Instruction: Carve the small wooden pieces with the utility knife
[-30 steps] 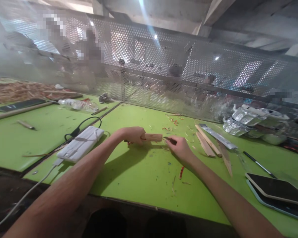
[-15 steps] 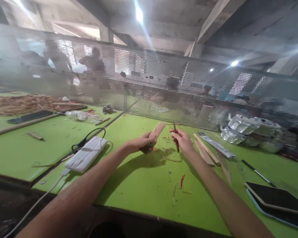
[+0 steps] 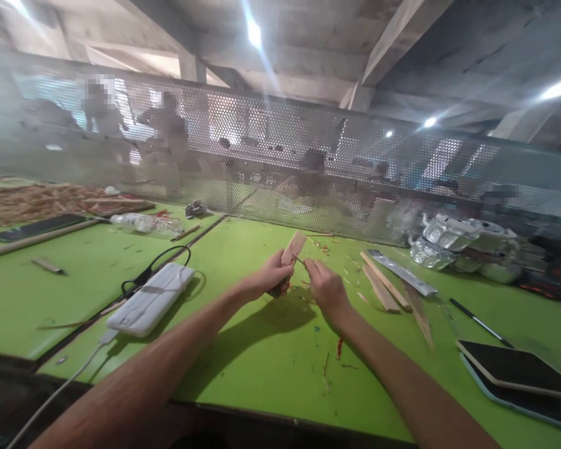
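My left hand is closed around a flat, pale piece of wood, whose upper end stands tilted above my fingers. Something dark shows under that hand, and I cannot make out what it is. My right hand grips a slim dark carving tool with its tip pointing left at the wood's face. The tip looks to be touching the wood just above my left thumb. Most of the tool is hidden inside my right fist. Thin shavings are scattered over the green table around both hands.
Wood strips and a metal ruler lie on the right, near a pen and a tablet. Left of me is a white power bank with a cable. A perforated metal screen crosses the back; people are behind it.
My right hand has moved left to the wood, and the tool has swung from upright to pointing at its face. The view has shifted slightly to the right.
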Tool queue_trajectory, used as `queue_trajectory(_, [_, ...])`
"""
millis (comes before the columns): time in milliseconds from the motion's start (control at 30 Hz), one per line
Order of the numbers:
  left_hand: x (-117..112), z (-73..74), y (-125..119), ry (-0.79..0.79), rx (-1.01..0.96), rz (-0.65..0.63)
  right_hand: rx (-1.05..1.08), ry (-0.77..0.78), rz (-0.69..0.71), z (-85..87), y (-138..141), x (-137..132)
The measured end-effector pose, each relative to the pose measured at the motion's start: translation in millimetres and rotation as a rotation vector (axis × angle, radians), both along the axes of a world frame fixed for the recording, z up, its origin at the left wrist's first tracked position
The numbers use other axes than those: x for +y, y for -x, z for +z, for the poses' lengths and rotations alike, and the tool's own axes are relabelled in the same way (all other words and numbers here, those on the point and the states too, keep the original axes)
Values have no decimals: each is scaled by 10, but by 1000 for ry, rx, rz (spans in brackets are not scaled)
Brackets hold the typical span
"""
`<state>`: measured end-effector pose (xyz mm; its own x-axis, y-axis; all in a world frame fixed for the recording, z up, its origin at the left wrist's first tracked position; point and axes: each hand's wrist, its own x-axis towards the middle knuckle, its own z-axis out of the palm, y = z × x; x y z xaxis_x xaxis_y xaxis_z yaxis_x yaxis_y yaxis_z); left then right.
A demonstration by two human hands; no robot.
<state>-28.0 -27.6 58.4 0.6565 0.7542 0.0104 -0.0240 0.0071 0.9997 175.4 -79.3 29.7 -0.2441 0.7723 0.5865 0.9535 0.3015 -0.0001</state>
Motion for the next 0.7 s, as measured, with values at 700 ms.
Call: queue_trajectory(700, [-2,-3,10,56,134,-24,-336,-33,-164,-134,-20,61])
